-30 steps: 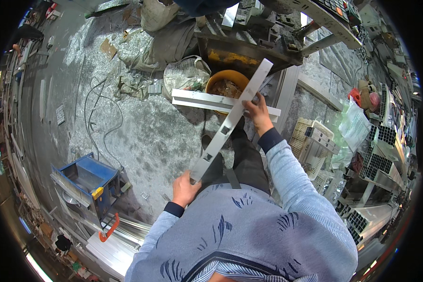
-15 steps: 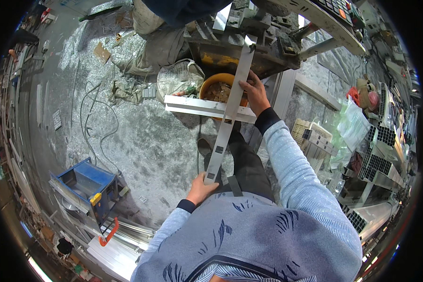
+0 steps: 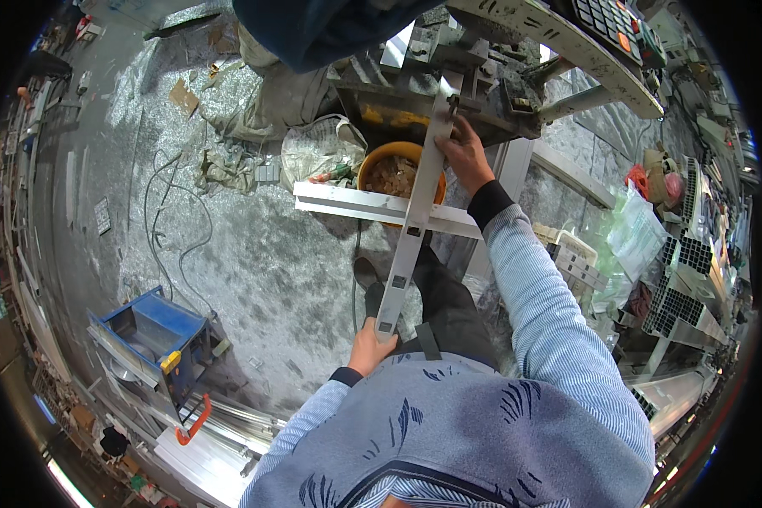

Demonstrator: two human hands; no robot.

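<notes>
A long silver metal profile (image 3: 422, 196) with small rectangular cutouts runs away from my body, its far end by a dark machine (image 3: 389, 108). My left hand (image 3: 372, 347) is closed on the near end. Farther up, my right hand (image 3: 466, 155) grips the right edge close to the far end. Beneath it, a pair of pale metal bars (image 3: 347, 198) lies crosswise. Whether the profile touches these bars, I cannot tell. Behind the crossing is an orange bucket (image 3: 368, 162) with small scraps inside.
A blue metal box-like stand (image 3: 157, 326) with an orange-red handle is at lower left. Cables (image 3: 173, 229) curl over the floor. Sacks (image 3: 300, 102) lie beyond. Stacked square tubes (image 3: 681, 296) and plastic wrap line the right. A calculator (image 3: 603, 25) sits on a bench at upper right.
My right hand has moved slightly farther up the profile toward its far end. The profile has shifted a little, and my left hand stays on its near end.
</notes>
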